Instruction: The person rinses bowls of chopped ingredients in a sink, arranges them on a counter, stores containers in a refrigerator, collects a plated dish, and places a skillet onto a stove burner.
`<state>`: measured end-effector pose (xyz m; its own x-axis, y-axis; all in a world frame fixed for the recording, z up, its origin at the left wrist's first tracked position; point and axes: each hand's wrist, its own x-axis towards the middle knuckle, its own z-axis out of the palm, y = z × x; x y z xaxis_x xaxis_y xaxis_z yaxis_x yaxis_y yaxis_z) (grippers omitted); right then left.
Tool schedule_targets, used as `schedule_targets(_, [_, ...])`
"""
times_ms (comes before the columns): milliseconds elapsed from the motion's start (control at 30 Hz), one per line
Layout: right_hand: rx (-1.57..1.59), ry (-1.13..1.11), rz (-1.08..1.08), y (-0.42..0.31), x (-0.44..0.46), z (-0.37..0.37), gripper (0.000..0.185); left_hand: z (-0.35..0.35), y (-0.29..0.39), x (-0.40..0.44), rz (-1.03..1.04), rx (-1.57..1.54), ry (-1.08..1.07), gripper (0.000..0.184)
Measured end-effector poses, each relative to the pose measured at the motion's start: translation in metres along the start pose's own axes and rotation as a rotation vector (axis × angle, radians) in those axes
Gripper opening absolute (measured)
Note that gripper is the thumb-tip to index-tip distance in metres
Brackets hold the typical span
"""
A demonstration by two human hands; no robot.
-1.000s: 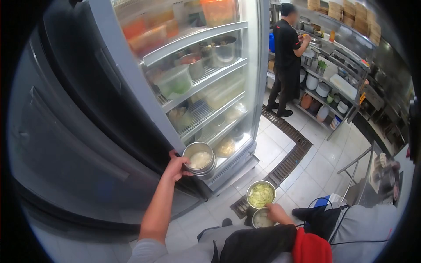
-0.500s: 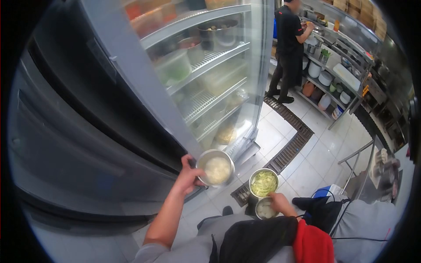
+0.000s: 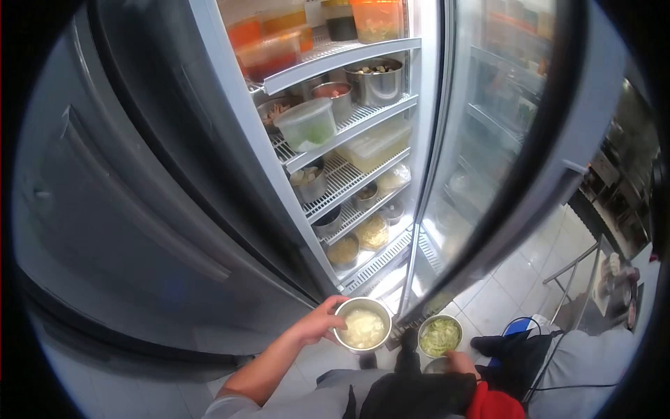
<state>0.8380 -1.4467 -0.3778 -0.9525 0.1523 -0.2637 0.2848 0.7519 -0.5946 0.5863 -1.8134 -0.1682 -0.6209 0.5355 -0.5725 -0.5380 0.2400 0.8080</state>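
Note:
My left hand [image 3: 325,321] grips the rim of a round steel container [image 3: 363,324] with pale, whitish food inside, held low in front of the fridge. Lower right, my right hand [image 3: 462,364] is closed at the rim of a steel container [image 3: 438,365], which is mostly hidden by my clothing. Against it is a steel bowl of shredded green vegetable [image 3: 440,336]. The glass fridge door [image 3: 481,153] stands open to the right, and the lit shelves [image 3: 349,133] are exposed.
On the shelves are a clear tub with greens [image 3: 307,126], a large steel pot [image 3: 375,84], orange containers [image 3: 269,52] and several smaller pots. A dark closed door [image 3: 132,209] fills the left. A metal table [image 3: 606,286] stands at the right.
The glass door has swung open to the right and now hides the other person and the shelving behind. Both hands, with their containers, have moved lower and to the right.

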Motion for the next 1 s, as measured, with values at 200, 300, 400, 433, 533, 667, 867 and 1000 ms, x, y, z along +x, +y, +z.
schedule_targets(200, [0.012, -0.119, 0.010, -0.028, -0.004, -0.010, 0.036, -0.032, 0.004, 0.008, 0.040, -0.022, 0.106, 0.066])
schedule_targets(300, [0.001, -0.161, -0.026, -0.042, -0.002, -0.021, 0.037, -0.037, 0.002, 0.008, -0.013, -0.002, 0.157, 0.068])
schedule_targets(400, [0.002, -0.138, -0.034, -0.066, 0.020, -0.043, 0.037, -0.054, 0.002, 0.017, -0.016, -0.007, 0.155, 0.065])
schedule_targets(433, [-0.003, -0.133, -0.034, -0.073, 0.026, -0.050, 0.037, -0.057, -0.002, 0.015, -0.011, -0.009, 0.151, 0.065])
schedule_targets(533, [-0.040, -0.039, -0.159, -0.114, 0.049, -0.103, 0.037, -0.052, -0.003, 0.007, -0.041, -0.016, 0.146, 0.069])
schedule_targets(667, [-0.128, 0.042, -0.283, -0.176, 0.091, -0.193, 0.038, -0.063, -0.029, 0.011, -0.008, -0.073, 0.081, 0.069])
schedule_targets(867, [-0.234, 0.116, -0.637, -0.316, 0.146, -0.384, 0.031, -0.058, -0.048, 0.010, 0.019, -0.138, 0.067, 0.070])
schedule_targets(1000, [-0.194, 0.047, -0.650, -0.425, 0.168, -0.489, 0.031, -0.053, -0.043, 0.010, 0.019, -0.187, 0.105, 0.073])
